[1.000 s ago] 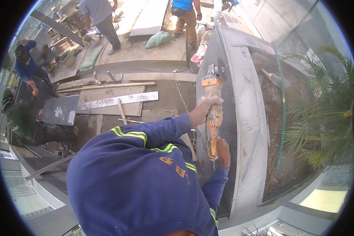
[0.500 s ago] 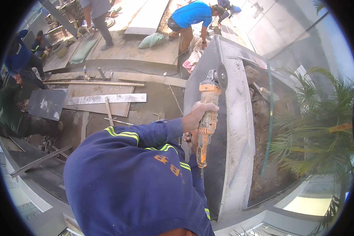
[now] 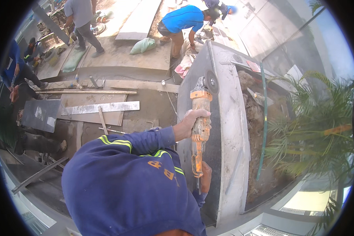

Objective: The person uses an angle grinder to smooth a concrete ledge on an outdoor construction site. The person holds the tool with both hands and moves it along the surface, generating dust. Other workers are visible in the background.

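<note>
Grinder [image 3: 200, 135], dusty orange, sits clasped in left hand [image 3: 188, 124]; grip of right hand [image 3: 205, 174] is unclear.

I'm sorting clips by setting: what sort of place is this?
Probably an outdoor construction site: a dusty angle grinder, a pale green sack and a long white-smeared board are in view.
</note>
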A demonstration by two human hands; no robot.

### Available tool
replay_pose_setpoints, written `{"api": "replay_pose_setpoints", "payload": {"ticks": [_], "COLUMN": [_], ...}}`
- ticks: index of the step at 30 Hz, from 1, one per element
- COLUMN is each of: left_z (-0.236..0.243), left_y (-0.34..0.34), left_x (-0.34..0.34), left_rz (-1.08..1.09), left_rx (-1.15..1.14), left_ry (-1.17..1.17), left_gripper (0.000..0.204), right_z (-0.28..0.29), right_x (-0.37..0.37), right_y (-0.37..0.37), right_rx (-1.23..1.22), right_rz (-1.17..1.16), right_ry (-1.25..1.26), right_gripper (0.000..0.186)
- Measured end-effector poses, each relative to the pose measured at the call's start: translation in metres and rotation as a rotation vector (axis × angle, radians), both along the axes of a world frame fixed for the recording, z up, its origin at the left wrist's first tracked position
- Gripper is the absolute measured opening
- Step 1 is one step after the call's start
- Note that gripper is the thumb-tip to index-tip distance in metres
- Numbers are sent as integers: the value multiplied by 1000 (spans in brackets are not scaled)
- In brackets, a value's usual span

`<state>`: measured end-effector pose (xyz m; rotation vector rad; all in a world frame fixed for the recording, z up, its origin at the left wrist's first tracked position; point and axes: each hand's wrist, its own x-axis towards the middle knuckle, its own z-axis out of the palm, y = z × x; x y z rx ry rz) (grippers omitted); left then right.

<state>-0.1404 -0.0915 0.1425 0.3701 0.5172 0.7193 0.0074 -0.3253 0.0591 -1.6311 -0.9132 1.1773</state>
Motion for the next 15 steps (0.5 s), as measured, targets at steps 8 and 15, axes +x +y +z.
{"api": "replay_pose_setpoints", "payload": {"ticks": [8,15], "left_z": [-6,0], "left_y": [-12,-26], "left_x": [21,36], "left_rz": [-171,-286], "left_rx": [-28,-57], "left_ry": [-44,-50], "left_gripper": [30,33], "right_z": [112,181], "right_x": [-32,-78], "right_y": [-145,-177], "right_rx": [-421,96], "right_rz": [-343,-1223], "right_ry": [-39,-554], "right_gripper": [27,36]}}
